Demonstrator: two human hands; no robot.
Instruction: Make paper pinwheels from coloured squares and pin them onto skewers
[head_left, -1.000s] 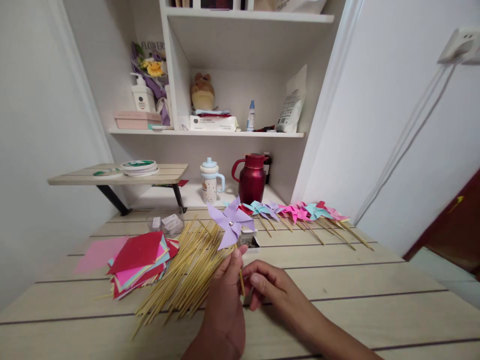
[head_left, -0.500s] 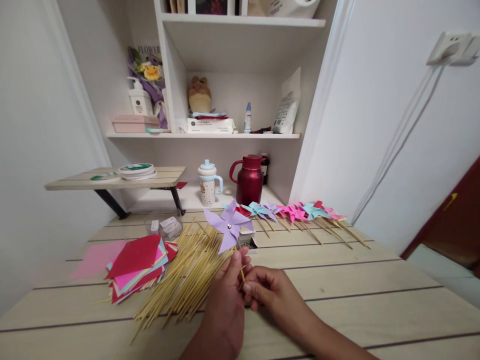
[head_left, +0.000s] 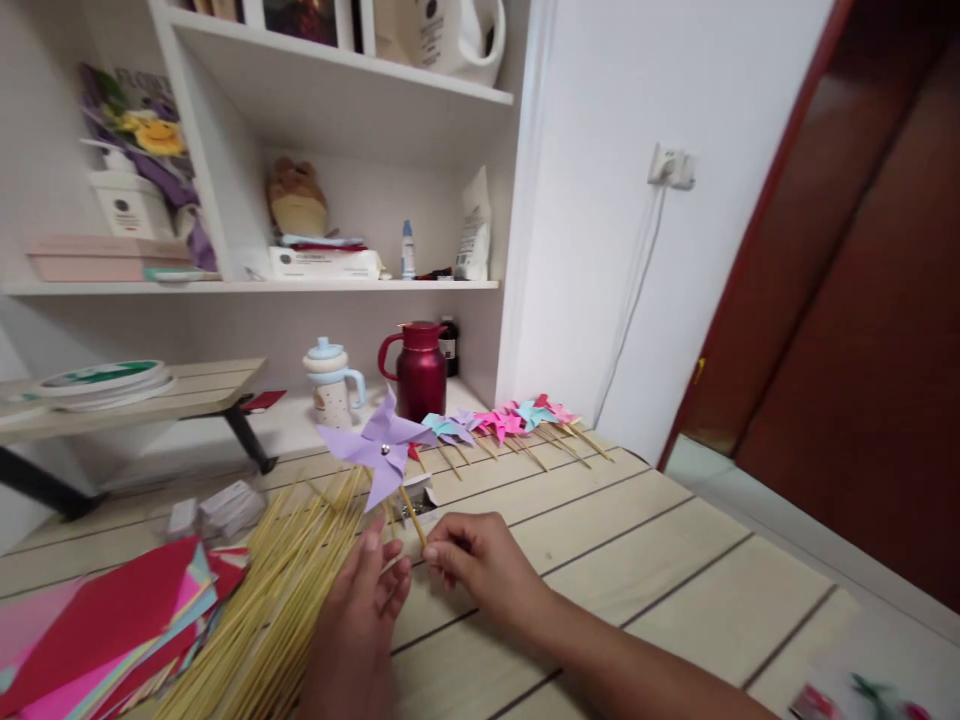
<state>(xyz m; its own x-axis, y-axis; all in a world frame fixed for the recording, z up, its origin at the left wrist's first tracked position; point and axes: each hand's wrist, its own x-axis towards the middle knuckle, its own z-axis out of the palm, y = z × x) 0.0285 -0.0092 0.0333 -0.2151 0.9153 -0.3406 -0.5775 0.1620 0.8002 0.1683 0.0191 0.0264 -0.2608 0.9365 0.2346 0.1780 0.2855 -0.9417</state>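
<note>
My right hand (head_left: 480, 562) pinches the stick of a light-purple paper pinwheel (head_left: 375, 447) near its lower end. The pinwheel stands upright and leans left, with a shiny round pin at its centre. Beside the stick, my left hand (head_left: 358, 605) is half curled, its fingers apart with nothing between them. Under and left of it lies a big bundle of thin bamboo sticks (head_left: 255, 610). A small open box (head_left: 421, 500) with tiny metal bits shows behind the pinwheel's stick.
Several pink, blue and purple pinwheels (head_left: 504, 424) lie in a row at the table's back. Coloured paper sheets (head_left: 105, 620) are stacked at front left, near small clear boxes (head_left: 231, 508). A red jug (head_left: 421, 370) and a blue-lidded cup (head_left: 330, 388) stand behind.
The view has turned to the right. My left hand has let go of the pinwheel's stick and sits slightly apart, while my right hand keeps holding it.
</note>
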